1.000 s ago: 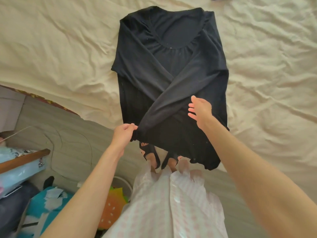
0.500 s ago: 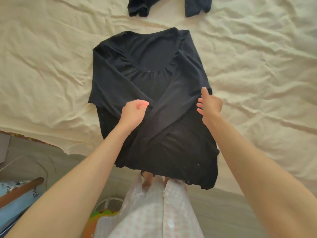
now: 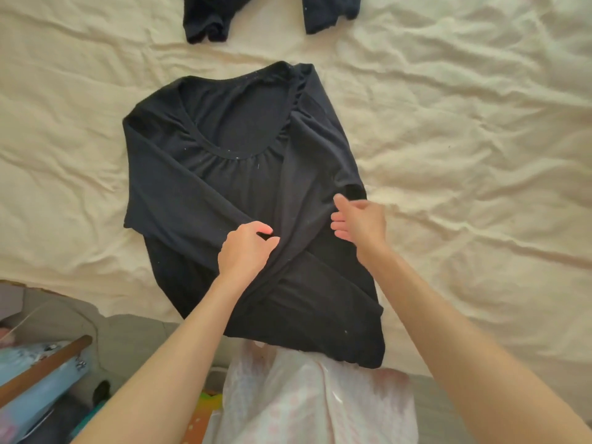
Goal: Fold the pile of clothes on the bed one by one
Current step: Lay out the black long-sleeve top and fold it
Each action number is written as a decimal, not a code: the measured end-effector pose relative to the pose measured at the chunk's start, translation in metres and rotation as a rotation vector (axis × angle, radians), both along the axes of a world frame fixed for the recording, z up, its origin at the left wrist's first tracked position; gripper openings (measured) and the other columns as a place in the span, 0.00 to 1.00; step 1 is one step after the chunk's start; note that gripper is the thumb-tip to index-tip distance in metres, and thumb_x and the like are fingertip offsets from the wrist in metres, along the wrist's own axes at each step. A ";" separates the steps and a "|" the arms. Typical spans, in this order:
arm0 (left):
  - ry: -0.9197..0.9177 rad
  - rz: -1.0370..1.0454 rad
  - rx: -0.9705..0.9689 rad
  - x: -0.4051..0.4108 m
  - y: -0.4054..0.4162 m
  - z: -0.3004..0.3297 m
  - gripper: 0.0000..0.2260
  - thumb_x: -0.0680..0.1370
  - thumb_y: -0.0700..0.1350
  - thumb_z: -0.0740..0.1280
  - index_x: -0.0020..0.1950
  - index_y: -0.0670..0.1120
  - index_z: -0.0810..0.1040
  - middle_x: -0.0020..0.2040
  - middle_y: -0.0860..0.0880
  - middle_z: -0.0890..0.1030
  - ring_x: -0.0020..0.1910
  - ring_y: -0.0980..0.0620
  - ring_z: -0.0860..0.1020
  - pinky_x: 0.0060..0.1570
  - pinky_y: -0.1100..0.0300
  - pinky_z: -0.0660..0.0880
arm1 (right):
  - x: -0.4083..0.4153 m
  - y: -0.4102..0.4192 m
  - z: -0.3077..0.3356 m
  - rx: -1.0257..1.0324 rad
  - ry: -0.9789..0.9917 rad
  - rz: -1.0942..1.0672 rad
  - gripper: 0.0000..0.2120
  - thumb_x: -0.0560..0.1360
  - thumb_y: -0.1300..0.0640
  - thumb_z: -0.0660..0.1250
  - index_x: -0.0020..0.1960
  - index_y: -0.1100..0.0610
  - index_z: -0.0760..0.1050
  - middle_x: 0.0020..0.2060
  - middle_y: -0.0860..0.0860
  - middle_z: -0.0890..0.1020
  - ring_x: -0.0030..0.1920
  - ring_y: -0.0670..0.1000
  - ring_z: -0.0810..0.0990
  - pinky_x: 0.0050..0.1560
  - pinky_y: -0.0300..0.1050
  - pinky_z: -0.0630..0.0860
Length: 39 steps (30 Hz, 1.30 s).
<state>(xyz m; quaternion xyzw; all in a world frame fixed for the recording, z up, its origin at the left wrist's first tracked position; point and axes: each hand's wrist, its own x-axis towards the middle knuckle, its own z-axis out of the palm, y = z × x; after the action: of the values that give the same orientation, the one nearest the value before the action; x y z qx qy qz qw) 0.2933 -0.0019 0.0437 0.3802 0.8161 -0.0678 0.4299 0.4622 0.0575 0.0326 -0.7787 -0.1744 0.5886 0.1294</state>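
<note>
Your left hand point(image 3: 246, 248): your fingers are curled and pinch the cuff end of a sleeve at the middle of the black top point(image 3: 224, 174).
Your right hand point(image 3: 358, 219): your fingers are relaxed and grasp nothing; it hovers over the top's right edge, and you cannot tell whether it touches the cloth.
Black top: it lies flat on the bed point(image 3: 480, 155), neckline away from you, both sleeves crossed over the chest, hem hanging just past the near edge against your pale pink garment point(image 3: 307, 398).
Handling: judge it light, soft and limp, a thin knit that slides and creases; take it at the hem corners or side seams, not mid-panel.
Surface: a rumpled cream sheet, likely to drag under the cloth.
Farther off: two dark garment ends point(image 3: 208, 17) lie beyond the neckline, apart from the top.
Room: grey floor point(image 3: 134, 344) and a wooden rail point(image 3: 45, 363) to your near left.
</note>
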 end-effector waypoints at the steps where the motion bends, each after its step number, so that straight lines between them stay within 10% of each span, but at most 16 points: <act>1: -0.019 -0.013 -0.003 0.001 0.000 0.000 0.12 0.77 0.52 0.66 0.59 0.52 0.78 0.45 0.54 0.80 0.49 0.49 0.79 0.52 0.54 0.75 | -0.007 -0.009 0.001 -0.018 -0.019 0.126 0.10 0.74 0.50 0.69 0.42 0.57 0.75 0.35 0.51 0.82 0.36 0.50 0.83 0.43 0.44 0.81; 6: -0.175 0.189 0.009 -0.007 0.012 -0.002 0.05 0.76 0.47 0.68 0.49 0.49 0.79 0.46 0.53 0.79 0.49 0.53 0.76 0.51 0.59 0.73 | -0.030 -0.035 -0.007 -0.104 0.013 0.165 0.08 0.75 0.56 0.68 0.38 0.55 0.73 0.38 0.53 0.81 0.38 0.50 0.82 0.50 0.49 0.81; 13: -0.461 0.574 0.011 -0.037 0.017 0.002 0.03 0.79 0.42 0.62 0.51 0.44 0.72 0.44 0.44 0.72 0.42 0.47 0.70 0.47 0.55 0.72 | -0.029 -0.037 -0.006 -0.195 0.287 -0.380 0.11 0.78 0.59 0.58 0.57 0.61 0.74 0.53 0.57 0.80 0.52 0.55 0.80 0.51 0.46 0.78; 18: -0.199 0.290 0.127 -0.046 0.014 -0.001 0.05 0.80 0.50 0.59 0.51 0.49 0.70 0.40 0.54 0.72 0.36 0.58 0.69 0.37 0.64 0.67 | -0.028 -0.043 -0.002 -0.220 0.423 -0.525 0.16 0.81 0.59 0.55 0.65 0.63 0.69 0.59 0.59 0.78 0.56 0.57 0.79 0.61 0.53 0.75; 23: -0.386 0.220 -0.006 -0.058 0.007 0.009 0.07 0.73 0.54 0.69 0.47 0.56 0.74 0.41 0.51 0.80 0.40 0.57 0.77 0.36 0.63 0.73 | -0.031 -0.043 0.002 -0.221 0.525 -0.676 0.16 0.81 0.60 0.57 0.68 0.62 0.68 0.62 0.58 0.77 0.61 0.58 0.76 0.58 0.52 0.75; 27: -0.534 0.145 -0.276 -0.062 -0.021 0.011 0.07 0.73 0.49 0.72 0.47 0.50 0.78 0.45 0.51 0.79 0.45 0.54 0.79 0.38 0.65 0.75 | -0.025 -0.048 0.005 -0.186 0.575 -0.592 0.16 0.79 0.58 0.63 0.65 0.60 0.71 0.60 0.56 0.79 0.59 0.55 0.77 0.60 0.51 0.74; 32: -0.439 0.152 -0.044 -0.065 -0.053 0.009 0.05 0.76 0.50 0.67 0.43 0.50 0.75 0.40 0.55 0.78 0.44 0.57 0.77 0.42 0.64 0.70 | -0.029 -0.065 0.007 -0.219 0.455 -0.269 0.23 0.74 0.54 0.70 0.66 0.57 0.67 0.55 0.52 0.76 0.56 0.50 0.74 0.59 0.48 0.72; 39: -0.300 0.205 0.213 -0.062 -0.047 0.014 0.06 0.78 0.53 0.62 0.47 0.56 0.65 0.41 0.56 0.72 0.40 0.61 0.72 0.39 0.67 0.67 | -0.063 -0.075 0.009 -0.126 0.275 -0.118 0.04 0.77 0.58 0.65 0.51 0.56 0.73 0.55 0.52 0.78 0.49 0.48 0.77 0.57 0.45 0.74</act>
<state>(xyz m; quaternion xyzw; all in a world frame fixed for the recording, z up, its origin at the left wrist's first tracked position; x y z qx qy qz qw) 0.2318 -0.0490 0.0574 0.3444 0.7801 0.1203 0.5084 0.3994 -0.0177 0.0414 -0.7063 -0.0718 0.6908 0.1370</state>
